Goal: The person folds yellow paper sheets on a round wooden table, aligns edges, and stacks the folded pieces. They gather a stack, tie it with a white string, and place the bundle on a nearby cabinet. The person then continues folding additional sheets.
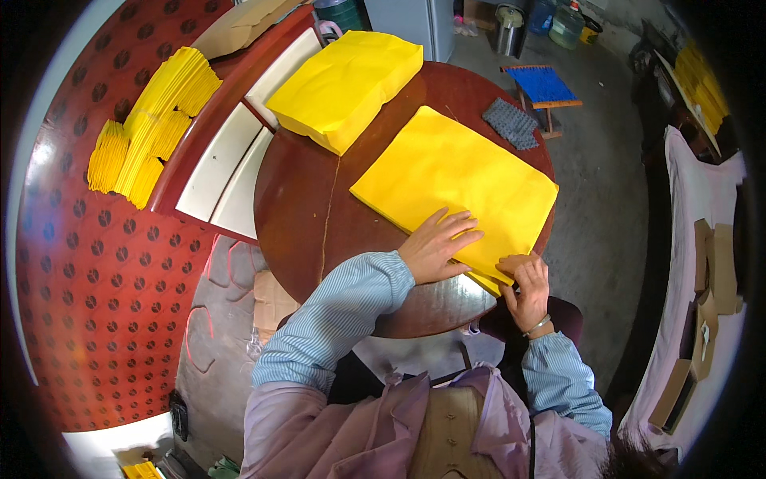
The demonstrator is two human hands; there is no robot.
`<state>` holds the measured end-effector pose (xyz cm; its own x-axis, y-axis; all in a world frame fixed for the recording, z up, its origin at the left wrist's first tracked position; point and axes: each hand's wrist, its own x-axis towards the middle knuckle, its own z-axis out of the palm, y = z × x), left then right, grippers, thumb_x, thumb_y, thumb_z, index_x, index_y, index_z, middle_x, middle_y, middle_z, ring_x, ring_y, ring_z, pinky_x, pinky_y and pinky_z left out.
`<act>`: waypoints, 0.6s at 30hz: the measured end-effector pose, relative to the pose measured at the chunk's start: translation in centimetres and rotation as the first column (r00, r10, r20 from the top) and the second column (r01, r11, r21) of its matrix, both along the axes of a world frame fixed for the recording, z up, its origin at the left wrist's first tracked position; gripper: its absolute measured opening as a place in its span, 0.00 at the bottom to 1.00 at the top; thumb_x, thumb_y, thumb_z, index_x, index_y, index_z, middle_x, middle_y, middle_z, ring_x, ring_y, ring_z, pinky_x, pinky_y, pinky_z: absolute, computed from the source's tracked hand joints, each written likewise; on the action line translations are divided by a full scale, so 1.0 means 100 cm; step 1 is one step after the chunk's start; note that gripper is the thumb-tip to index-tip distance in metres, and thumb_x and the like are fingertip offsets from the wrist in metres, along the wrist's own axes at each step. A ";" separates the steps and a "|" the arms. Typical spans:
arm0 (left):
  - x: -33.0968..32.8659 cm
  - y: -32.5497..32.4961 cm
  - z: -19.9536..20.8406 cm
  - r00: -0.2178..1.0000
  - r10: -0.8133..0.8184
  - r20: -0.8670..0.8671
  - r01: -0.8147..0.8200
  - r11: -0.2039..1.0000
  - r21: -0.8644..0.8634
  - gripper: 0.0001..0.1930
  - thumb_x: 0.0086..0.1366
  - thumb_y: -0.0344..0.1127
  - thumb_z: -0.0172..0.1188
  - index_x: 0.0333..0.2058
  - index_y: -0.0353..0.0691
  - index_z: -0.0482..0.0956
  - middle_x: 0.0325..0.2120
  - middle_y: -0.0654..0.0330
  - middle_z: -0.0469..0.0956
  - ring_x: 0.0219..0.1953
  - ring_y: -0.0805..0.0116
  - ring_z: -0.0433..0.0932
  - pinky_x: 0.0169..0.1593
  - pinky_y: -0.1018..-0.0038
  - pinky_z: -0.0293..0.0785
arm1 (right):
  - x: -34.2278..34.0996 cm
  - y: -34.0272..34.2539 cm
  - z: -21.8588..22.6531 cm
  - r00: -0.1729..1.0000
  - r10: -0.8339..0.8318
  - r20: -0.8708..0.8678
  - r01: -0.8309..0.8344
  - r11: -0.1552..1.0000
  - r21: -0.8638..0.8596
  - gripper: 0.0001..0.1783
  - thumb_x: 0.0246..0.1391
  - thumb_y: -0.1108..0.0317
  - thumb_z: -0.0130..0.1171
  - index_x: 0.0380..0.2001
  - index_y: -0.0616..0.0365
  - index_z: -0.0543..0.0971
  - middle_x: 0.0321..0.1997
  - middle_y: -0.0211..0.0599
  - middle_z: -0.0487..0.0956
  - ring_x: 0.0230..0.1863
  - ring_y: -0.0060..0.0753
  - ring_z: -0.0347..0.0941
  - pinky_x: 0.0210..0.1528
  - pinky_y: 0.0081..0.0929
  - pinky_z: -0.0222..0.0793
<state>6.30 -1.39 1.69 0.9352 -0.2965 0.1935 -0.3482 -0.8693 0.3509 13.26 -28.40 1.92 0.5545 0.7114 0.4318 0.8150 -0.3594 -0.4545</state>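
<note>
A flat pile of yellow paper-like sheets lies on the round brown table, its near corner close to the table's front edge. My left hand rests on top of the pile near its front edge, fingers stretched out. At the near right corner, my right hand has its thumb and fingers closed on the edge of the sheets. Part of a lower yellow layer shows under that corner, between the hands. How many sheets the right fingers hold cannot be made out.
A thicker yellow stack sits at the table's far left. Folded yellow bundles lie on a red patterned surface at left. A grey cloth lies at the table's far right, near a blue-topped stool. Cardboard boxes stand far right.
</note>
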 end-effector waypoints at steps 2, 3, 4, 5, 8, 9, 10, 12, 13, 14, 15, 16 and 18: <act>0.000 0.010 0.001 0.999 -0.032 0.033 0.033 0.999 -0.020 0.37 0.62 0.53 0.71 0.67 0.49 0.72 0.68 0.55 0.69 0.75 0.55 0.60 0.75 0.44 0.52 | 0.000 0.000 0.002 1.000 0.004 0.019 -0.003 1.000 -0.014 0.22 0.42 0.75 0.69 0.45 0.56 0.83 0.49 0.39 0.83 0.56 0.49 0.76 0.65 0.49 0.65; 0.000 0.018 0.000 0.997 -0.044 0.062 0.046 0.999 -0.024 0.37 0.61 0.53 0.71 0.67 0.50 0.72 0.68 0.55 0.69 0.75 0.55 0.60 0.75 0.43 0.51 | 0.001 -0.001 0.003 0.999 0.012 0.031 -0.011 1.000 -0.021 0.22 0.42 0.75 0.69 0.46 0.56 0.83 0.50 0.39 0.83 0.57 0.49 0.75 0.65 0.50 0.64; -0.001 0.030 -0.002 0.999 -0.018 0.026 0.019 1.000 -0.008 0.36 0.61 0.52 0.71 0.66 0.50 0.73 0.68 0.55 0.69 0.75 0.54 0.60 0.75 0.42 0.51 | 0.001 0.000 0.003 0.999 0.022 0.044 -0.021 0.999 -0.028 0.23 0.42 0.75 0.69 0.46 0.56 0.83 0.50 0.39 0.82 0.57 0.49 0.75 0.66 0.50 0.64; -0.001 0.045 -0.004 1.000 0.011 0.013 -0.011 1.000 0.013 0.36 0.61 0.52 0.71 0.66 0.50 0.73 0.68 0.54 0.69 0.75 0.54 0.60 0.75 0.42 0.51 | 0.001 0.000 0.003 0.999 0.014 0.028 -0.013 0.999 -0.034 0.23 0.42 0.76 0.69 0.47 0.56 0.83 0.51 0.39 0.82 0.58 0.50 0.75 0.66 0.49 0.64; 0.006 0.105 -0.014 0.975 0.184 0.126 -0.189 0.982 0.025 0.35 0.61 0.50 0.72 0.65 0.49 0.74 0.68 0.52 0.69 0.73 0.50 0.62 0.75 0.45 0.53 | -0.004 0.002 0.004 0.999 -0.021 -0.028 0.020 0.999 -0.033 0.24 0.41 0.77 0.68 0.48 0.57 0.83 0.54 0.41 0.81 0.60 0.52 0.73 0.66 0.49 0.66; 0.010 0.126 -0.018 0.931 0.309 0.192 -0.308 0.951 -0.034 0.35 0.63 0.48 0.71 0.66 0.48 0.73 0.67 0.51 0.70 0.71 0.49 0.64 0.74 0.49 0.55 | -0.006 0.005 0.004 0.998 -0.039 -0.051 0.039 0.999 -0.019 0.25 0.41 0.78 0.68 0.48 0.57 0.83 0.56 0.42 0.80 0.61 0.53 0.73 0.67 0.49 0.66; 0.014 0.145 -0.021 0.865 0.461 0.197 -0.457 0.887 -0.066 0.35 0.64 0.47 0.70 0.68 0.47 0.71 0.66 0.50 0.71 0.69 0.47 0.67 0.74 0.52 0.57 | -0.009 0.007 0.003 0.996 -0.055 -0.074 0.055 0.998 0.000 0.26 0.41 0.78 0.68 0.49 0.58 0.83 0.57 0.44 0.80 0.62 0.54 0.72 0.67 0.49 0.67; 0.020 0.176 -0.025 0.780 0.625 0.019 -0.599 0.755 -0.266 0.37 0.65 0.42 0.71 0.70 0.44 0.68 0.65 0.49 0.73 0.64 0.50 0.72 0.71 0.58 0.64 | -0.012 0.011 0.003 0.995 -0.093 -0.044 0.093 0.996 0.003 0.29 0.40 0.79 0.68 0.51 0.59 0.82 0.60 0.46 0.78 0.65 0.57 0.71 0.68 0.50 0.68; 0.022 0.182 -0.027 0.797 0.599 -0.073 -0.571 0.710 -0.411 0.38 0.65 0.41 0.71 0.71 0.43 0.66 0.64 0.50 0.74 0.63 0.52 0.74 0.70 0.59 0.66 | -0.012 0.012 0.003 0.994 -0.107 -0.031 0.107 0.994 -0.007 0.30 0.40 0.79 0.68 0.53 0.59 0.81 0.62 0.48 0.78 0.66 0.59 0.70 0.69 0.50 0.68; 0.023 0.187 -0.028 0.786 0.571 -0.237 -0.600 0.615 -0.511 0.39 0.65 0.40 0.71 0.72 0.42 0.65 0.63 0.50 0.75 0.62 0.54 0.75 0.68 0.60 0.68 | -0.011 0.012 0.004 0.994 -0.099 -0.046 0.099 0.995 -0.007 0.31 0.40 0.79 0.68 0.54 0.60 0.81 0.63 0.48 0.77 0.67 0.60 0.69 0.69 0.51 0.68; 0.022 0.189 -0.028 0.788 0.505 -0.352 -0.602 0.511 -0.613 0.40 0.65 0.39 0.72 0.72 0.41 0.63 0.62 0.51 0.76 0.61 0.56 0.76 0.67 0.61 0.69 | -0.009 0.011 0.004 0.994 -0.092 -0.065 0.091 0.996 -0.023 0.32 0.40 0.79 0.69 0.54 0.60 0.80 0.63 0.49 0.77 0.68 0.61 0.69 0.70 0.51 0.68; 0.020 0.188 -0.028 0.771 0.510 -0.381 -0.632 0.547 -0.548 0.41 0.64 0.38 0.72 0.73 0.41 0.62 0.61 0.51 0.77 0.60 0.57 0.77 0.66 0.62 0.70 | -0.007 0.010 0.005 0.992 -0.088 -0.088 0.084 0.995 -0.045 0.33 0.40 0.79 0.69 0.55 0.60 0.80 0.64 0.50 0.76 0.69 0.62 0.68 0.70 0.52 0.67; 0.014 0.182 -0.027 0.804 0.491 -0.334 -0.594 0.648 -0.478 0.43 0.64 0.36 0.73 0.73 0.41 0.61 0.59 0.51 0.79 0.58 0.60 0.78 0.64 0.64 0.73 | 0.003 0.005 0.005 0.995 -0.054 -0.087 0.050 0.998 -0.048 0.34 0.39 0.79 0.69 0.56 0.60 0.80 0.64 0.49 0.77 0.68 0.61 0.69 0.70 0.52 0.68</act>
